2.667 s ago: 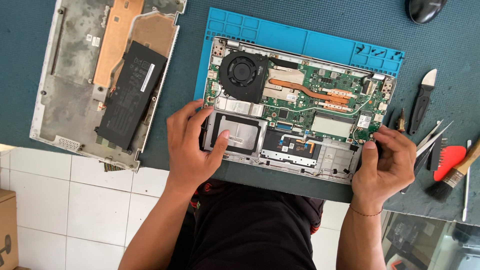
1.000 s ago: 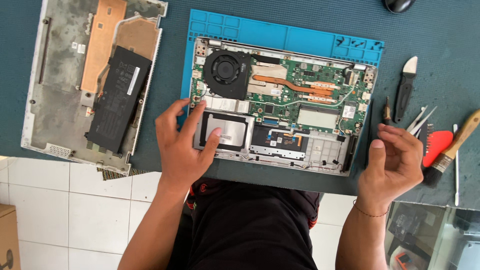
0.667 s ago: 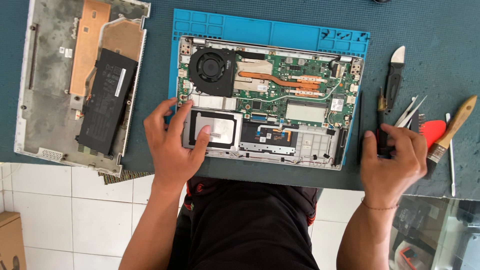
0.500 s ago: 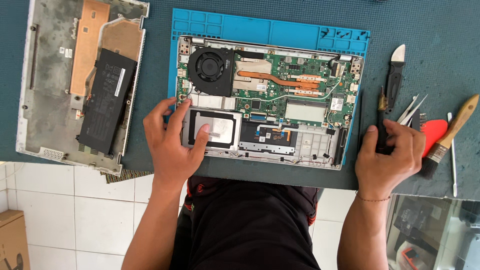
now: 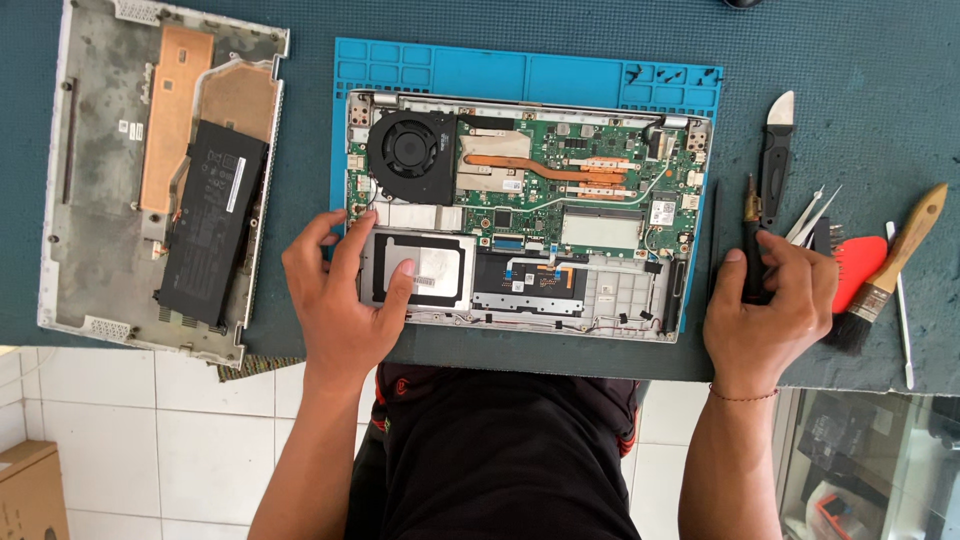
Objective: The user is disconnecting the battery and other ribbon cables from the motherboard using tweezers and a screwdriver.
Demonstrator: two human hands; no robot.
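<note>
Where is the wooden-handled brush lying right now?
In the head view, the brush lies at the table's right, just right of the red pick and right hand.

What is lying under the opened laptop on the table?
A blue work mat lies under the opened laptop; only its edges show. The laptop covers the rest of it.

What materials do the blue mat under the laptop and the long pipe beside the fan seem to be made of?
The blue mat looks like matte, soft silicone or rubber, judging by its moulded compartments and dull surface. The pipe looks like copper: orange-brown with a slight metallic sheen.
</note>
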